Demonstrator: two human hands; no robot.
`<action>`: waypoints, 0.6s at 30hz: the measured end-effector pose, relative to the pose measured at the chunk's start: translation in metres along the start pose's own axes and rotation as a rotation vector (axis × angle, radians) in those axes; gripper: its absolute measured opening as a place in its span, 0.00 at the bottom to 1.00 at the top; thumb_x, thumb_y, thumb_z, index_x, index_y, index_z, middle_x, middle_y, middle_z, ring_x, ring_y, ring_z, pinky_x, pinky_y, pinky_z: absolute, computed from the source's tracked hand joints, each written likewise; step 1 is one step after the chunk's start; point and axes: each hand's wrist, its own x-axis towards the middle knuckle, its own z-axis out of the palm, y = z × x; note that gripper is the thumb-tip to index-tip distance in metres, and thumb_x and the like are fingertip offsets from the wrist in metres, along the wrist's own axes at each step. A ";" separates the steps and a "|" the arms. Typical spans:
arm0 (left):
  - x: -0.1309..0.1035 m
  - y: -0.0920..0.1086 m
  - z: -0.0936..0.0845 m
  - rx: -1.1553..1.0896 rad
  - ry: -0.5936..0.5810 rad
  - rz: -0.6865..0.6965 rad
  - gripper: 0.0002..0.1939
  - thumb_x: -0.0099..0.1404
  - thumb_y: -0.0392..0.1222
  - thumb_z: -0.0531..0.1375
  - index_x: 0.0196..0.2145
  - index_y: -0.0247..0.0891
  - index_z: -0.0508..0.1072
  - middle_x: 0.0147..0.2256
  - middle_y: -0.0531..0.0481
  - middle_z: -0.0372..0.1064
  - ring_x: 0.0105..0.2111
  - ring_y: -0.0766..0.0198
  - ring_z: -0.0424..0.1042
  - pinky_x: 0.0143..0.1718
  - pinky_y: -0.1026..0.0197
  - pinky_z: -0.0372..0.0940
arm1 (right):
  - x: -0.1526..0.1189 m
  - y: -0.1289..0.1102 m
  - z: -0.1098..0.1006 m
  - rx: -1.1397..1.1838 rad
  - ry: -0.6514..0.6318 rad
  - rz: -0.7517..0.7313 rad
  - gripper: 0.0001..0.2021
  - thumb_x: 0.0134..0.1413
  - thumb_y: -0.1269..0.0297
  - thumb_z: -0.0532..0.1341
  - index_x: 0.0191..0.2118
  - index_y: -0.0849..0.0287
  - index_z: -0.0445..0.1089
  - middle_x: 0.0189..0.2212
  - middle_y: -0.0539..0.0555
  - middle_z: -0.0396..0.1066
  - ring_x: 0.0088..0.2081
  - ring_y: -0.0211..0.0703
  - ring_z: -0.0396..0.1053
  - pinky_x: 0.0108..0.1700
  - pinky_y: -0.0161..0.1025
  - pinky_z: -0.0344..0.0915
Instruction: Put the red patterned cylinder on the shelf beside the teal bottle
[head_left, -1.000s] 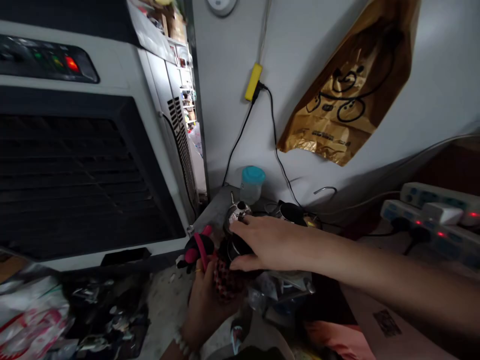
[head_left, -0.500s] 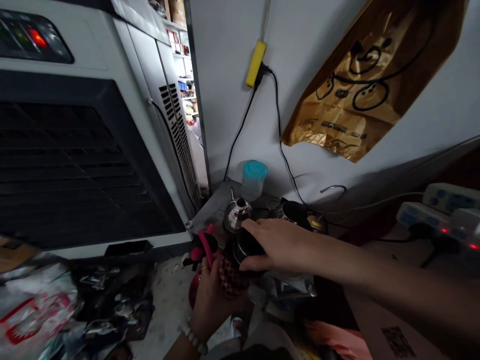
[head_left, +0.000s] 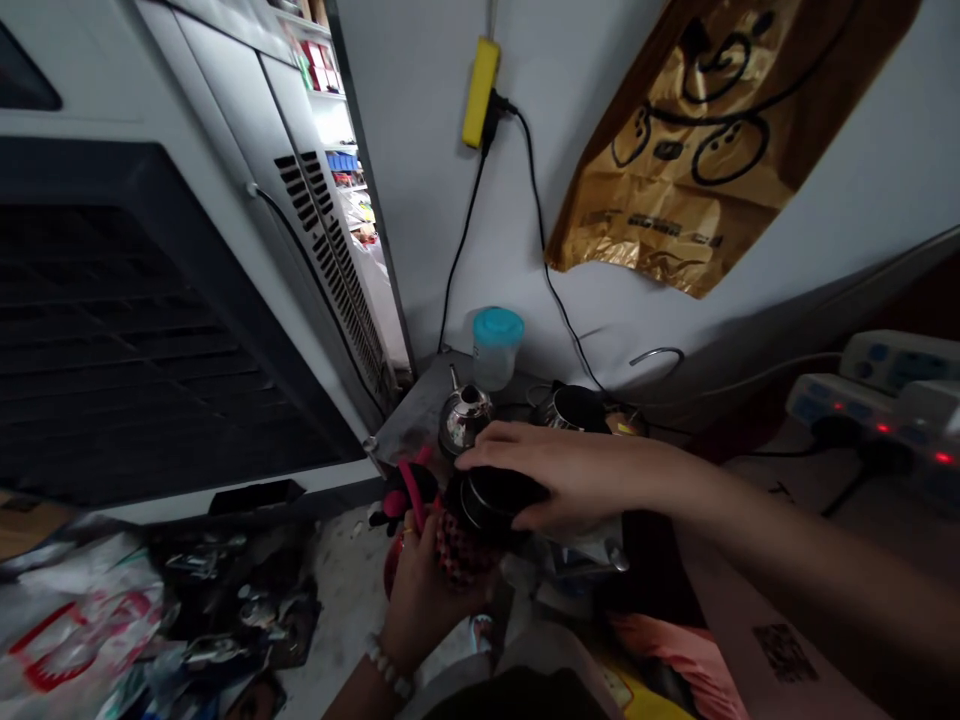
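Observation:
My left hand point(head_left: 431, 590), with a ring and a bead bracelet, is wrapped round a red and black checkered item point(head_left: 456, 548) at the lower middle. A pink strap point(head_left: 411, 490) rises beside its fingers. My right hand point(head_left: 536, 465) reaches in from the right, its fingers curved over a round black object point(head_left: 495, 500) with a shiny rim, close above the checkered item. A small silver kettle point(head_left: 464, 418) stands just behind my right fingertips. What lies under both hands is dark and partly hidden.
A tub with a turquoise lid point(head_left: 497, 345) and a black and silver pot point(head_left: 577, 408) stand near the wall. A large air cooler point(head_left: 247, 270) fills the left. Power strips point(head_left: 862, 405) lie at right; plastic bags point(head_left: 82, 620) lie on the floor at lower left.
The view has shifted a little to the right. My right hand has lifted its fingers somewhat on the black object, showing more of its rim. My left hand keeps its hold.

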 end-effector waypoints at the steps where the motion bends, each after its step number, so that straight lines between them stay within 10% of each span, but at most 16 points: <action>1: 0.001 -0.001 0.000 0.004 -0.010 0.010 0.24 0.45 0.48 0.63 0.40 0.38 0.64 0.37 0.44 0.64 0.45 0.46 0.62 0.45 0.47 0.62 | -0.003 0.002 -0.004 0.025 0.051 -0.059 0.31 0.45 0.76 0.61 0.57 0.57 0.54 0.53 0.56 0.56 0.55 0.43 0.56 0.57 0.39 0.52; 8: 0.004 -0.010 0.001 0.052 -0.100 0.045 0.23 0.45 0.45 0.63 0.39 0.38 0.63 0.37 0.44 0.64 0.42 0.50 0.63 0.41 0.50 0.65 | -0.053 0.024 -0.007 0.399 0.707 -0.008 0.30 0.51 0.68 0.60 0.58 0.51 0.49 0.52 0.52 0.58 0.53 0.39 0.58 0.53 0.36 0.57; 18: 0.023 -0.024 0.020 0.189 -0.294 0.080 0.24 0.42 0.48 0.64 0.38 0.38 0.65 0.33 0.45 0.65 0.39 0.50 0.63 0.39 0.51 0.65 | -0.151 0.080 0.121 0.634 0.892 0.495 0.27 0.50 0.65 0.60 0.56 0.50 0.51 0.56 0.55 0.54 0.58 0.46 0.53 0.59 0.48 0.50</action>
